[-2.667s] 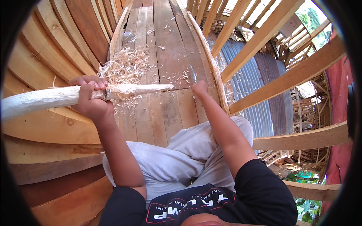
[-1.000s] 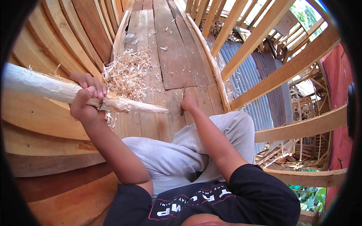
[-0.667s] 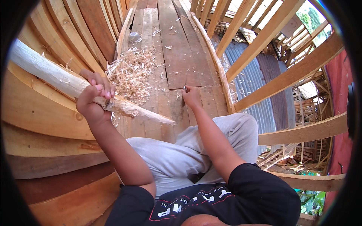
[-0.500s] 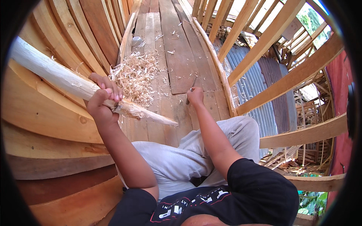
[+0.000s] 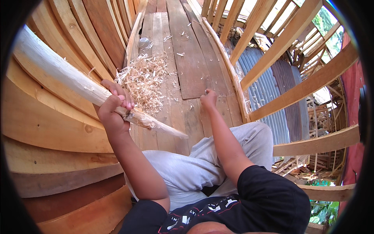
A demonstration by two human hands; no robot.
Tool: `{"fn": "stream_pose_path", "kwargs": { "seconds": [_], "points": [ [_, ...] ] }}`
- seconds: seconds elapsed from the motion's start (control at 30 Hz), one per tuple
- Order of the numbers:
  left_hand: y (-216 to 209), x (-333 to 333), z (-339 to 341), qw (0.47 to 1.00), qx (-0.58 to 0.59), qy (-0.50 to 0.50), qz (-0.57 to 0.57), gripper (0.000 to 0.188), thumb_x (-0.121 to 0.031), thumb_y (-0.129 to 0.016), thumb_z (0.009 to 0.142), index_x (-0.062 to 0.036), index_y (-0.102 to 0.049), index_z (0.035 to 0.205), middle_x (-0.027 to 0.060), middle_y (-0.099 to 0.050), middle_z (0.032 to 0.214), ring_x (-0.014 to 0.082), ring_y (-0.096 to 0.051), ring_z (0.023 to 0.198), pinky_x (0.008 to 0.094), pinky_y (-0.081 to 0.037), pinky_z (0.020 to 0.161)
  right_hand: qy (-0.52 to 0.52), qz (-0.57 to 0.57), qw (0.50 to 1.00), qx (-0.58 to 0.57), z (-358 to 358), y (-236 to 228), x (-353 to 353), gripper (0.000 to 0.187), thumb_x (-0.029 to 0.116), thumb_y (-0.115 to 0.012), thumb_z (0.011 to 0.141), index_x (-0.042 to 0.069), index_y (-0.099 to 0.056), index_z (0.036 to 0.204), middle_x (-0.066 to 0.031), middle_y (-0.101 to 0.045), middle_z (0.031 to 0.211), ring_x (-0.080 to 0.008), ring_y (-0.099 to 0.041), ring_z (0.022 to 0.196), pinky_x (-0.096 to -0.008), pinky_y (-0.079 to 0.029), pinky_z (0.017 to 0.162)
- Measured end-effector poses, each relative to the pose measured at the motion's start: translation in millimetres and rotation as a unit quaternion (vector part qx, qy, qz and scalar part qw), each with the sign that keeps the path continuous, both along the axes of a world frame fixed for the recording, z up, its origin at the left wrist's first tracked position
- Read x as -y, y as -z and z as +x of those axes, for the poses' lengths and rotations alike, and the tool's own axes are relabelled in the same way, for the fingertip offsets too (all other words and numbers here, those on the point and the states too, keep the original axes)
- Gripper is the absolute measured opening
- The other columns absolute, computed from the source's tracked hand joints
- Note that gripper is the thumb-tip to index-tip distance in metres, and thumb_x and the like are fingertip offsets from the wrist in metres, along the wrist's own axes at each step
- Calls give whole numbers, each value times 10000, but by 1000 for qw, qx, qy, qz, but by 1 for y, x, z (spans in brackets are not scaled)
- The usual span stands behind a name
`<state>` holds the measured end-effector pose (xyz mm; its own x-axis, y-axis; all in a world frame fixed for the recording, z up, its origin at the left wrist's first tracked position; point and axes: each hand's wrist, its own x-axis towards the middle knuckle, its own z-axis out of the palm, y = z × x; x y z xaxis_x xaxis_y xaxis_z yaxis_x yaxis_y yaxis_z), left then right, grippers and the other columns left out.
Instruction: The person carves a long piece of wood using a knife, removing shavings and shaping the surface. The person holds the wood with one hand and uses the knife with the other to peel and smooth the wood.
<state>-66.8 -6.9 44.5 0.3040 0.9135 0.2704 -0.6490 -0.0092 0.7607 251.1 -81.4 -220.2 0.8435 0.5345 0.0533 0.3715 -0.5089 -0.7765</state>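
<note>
**Left hand grips the pole near its taper; right hand fisted down on the planks**

Left hand [image 5: 113, 111]: wrapped tight round the pale wooden pole [image 5: 58, 74], fingers curled over the top, thumb side toward the person. The grip sits right where the smooth round shaft ends and the rough shaved taper begins, probably so the worked end stays steady and close.

Pole long axis: runs from about 10 o'clock (thick butt, up at the frame's left edge) down to about 4 o'clock. The pointed tip [image 5: 181, 135] aims down-right toward the person's lap, ending just above the grey trousers [image 5: 202, 167]. It is tilted with the butt high, and it crosses in front of the curved hull planks [image 5: 50, 128] on the left (can't tell whether it touches them).

Right hand [image 5: 209, 98]: closed in a fist, at about 2 o'clock from the pole tip and well apart from it, pressed down on the plank floor [image 5: 183, 58]. Something thin may be in it, but it's too small to tell. The arm is straight, which reads like bracing or picking something up off the boards.

Further out: the heap of wood shavings [image 5: 145, 80] lies on the floor at 12 o'clock from the left hand, just beyond the taper, consistent with falling from the worked end. Open wooden ribs [image 5: 288, 39] sit at 1–3 o'clock.
</note>
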Motion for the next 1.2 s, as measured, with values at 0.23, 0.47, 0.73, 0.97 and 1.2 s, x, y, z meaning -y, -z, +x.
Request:
{"fn": "stream_pose_path", "kwargs": {
  "seconds": [0.23, 0.47, 0.73, 0.97, 1.2],
  "points": [
    [5, -5, 6, 999, -28, -44, 3, 151, -4, -522, 667, -56, -435, 778, 47, -411, 586, 144, -444, 458, 290, -431, 472, -144, 55, 984, -85, -21, -3, -25, 338, 30, -620, 754, 1, -678, 1085, -79, -692, 865, -135, -621, 737, -280, -493, 699],
    [11, -12, 11, 998, -7, -64, 1, 148, -14, -539, 674, -46, -451, 788, 49, -426, 599, 144, -445, 443, 295, -433, 457, 28, 83, 994, -58, 41, 24, -53, 228, 74, -570, 822, -14, -657, 1014, -88, -658, 815, -162, -603, 666, -271, -480, 620],
    [9, -21, 21, 991, -63, -115, -11, 171, -84, -547, 669, -73, -431, 794, 28, -387, 589, 134, -413, 461, 271, -403, 477, 169, 128, 877, -431, 94, -2, -127, 117, 91, -482, 912, -15, -528, 930, -141, -583, 786, -198, -556, 550, -332, -463, 421],
    [12, -26, 24, 994, -33, -100, -14, 148, -21, -520, 675, -42, -454, 806, 55, -436, 602, 147, -441, 441, 294, -425, 454, -22, 49, 928, -368, 63, -18, -183, 99, 82, -504, 945, -9, -540, 964, -118, -605, 791, -173, -546, 530, -316, -478, 422],
    [13, -24, 26, 995, -26, -86, -37, 140, -19, -514, 670, -47, -459, 796, 45, -428, 604, 144, -444, 463, 291, -426, 458, -207, -152, 905, -339, 40, -56, -145, 144, 170, -613, 895, 43, -589, 830, -34, -528, 659, -109, -426, 457, -275, -326, 377]
  ]
}}
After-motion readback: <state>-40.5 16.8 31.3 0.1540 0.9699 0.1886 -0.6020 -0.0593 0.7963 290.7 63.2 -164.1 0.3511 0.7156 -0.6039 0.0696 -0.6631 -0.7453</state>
